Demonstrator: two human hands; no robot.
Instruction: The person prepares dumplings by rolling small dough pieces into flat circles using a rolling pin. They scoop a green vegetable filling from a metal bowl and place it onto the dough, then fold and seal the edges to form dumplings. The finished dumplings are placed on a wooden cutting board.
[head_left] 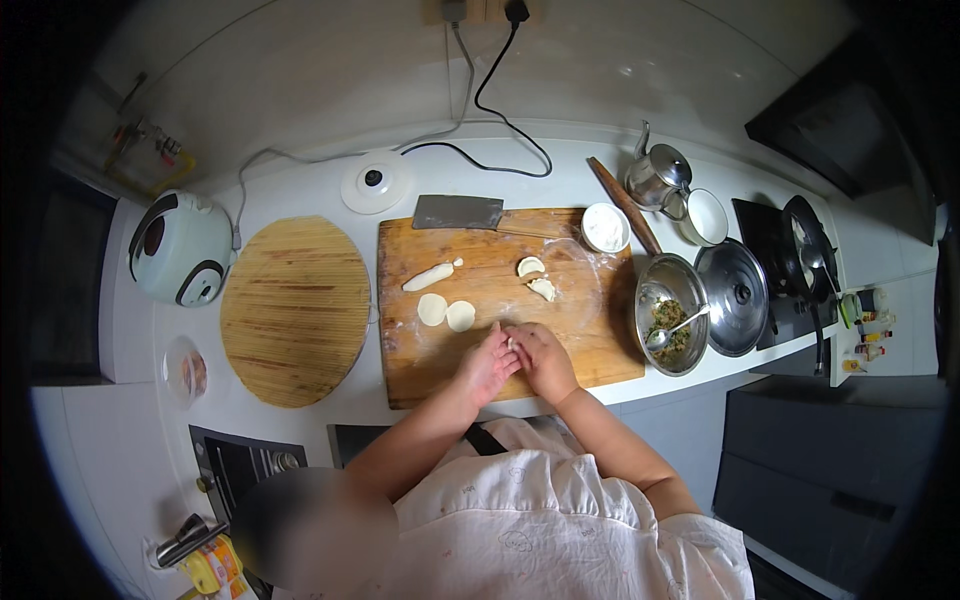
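Observation:
My left hand [487,368] and my right hand [545,365] meet over the front part of a wooden cutting board [590,345]. Their fingers are closed around a dumpling [513,344], of which only a little white dough shows. Two folded dumplings [541,289] lie just beyond my hands. To the left are two round dough wrappers [461,316], side by side. Behind them rests a strip of dough [428,277] with a small lump at its end. Across the board's far edge lies a cleaver [458,212] with a wooden handle.
At the right stand a steel bowl of green filling [680,348] with a spoon, a glass lid [731,297], a flour bowl [606,229], a rolling pin [625,205] and a kettle [660,175]. A round slatted mat [296,312] and a rice cooker [178,248] are at the left.

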